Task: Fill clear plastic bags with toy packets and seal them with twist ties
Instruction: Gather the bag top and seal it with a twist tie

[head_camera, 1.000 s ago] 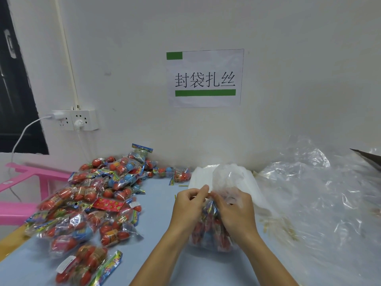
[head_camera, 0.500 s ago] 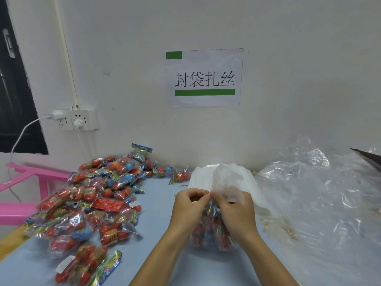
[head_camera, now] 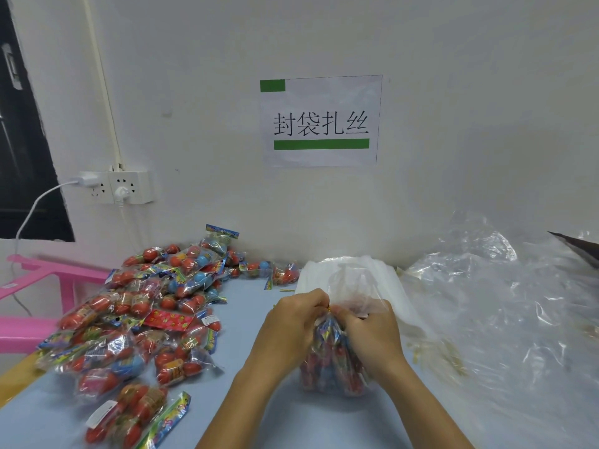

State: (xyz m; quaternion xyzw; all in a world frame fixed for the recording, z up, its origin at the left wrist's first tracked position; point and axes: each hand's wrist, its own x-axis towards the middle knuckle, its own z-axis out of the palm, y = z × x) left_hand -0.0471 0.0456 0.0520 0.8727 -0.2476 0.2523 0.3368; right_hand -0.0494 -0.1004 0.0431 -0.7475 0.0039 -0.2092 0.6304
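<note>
Clear plastic is gathered at the neck of a filled bag (head_camera: pixel 330 361) standing on the blue table (head_camera: pixel 265 416), with the left hand (head_camera: pixel 291 322) and right hand (head_camera: pixel 369 335) meeting there. Both grips are closed tight: fingers pinch the bunched neck and a small gold twist tie (head_camera: pixel 328 307) between them. Loose toy packets (head_camera: pixel 136 319) lie heaped to the left, a stack of empty bags (head_camera: pixel 356 270) just behind. Judging from this, the slippery neck could slide out of the pinch, or the thin tie could unwind if too few turns are made, letting packets spill.
</note>
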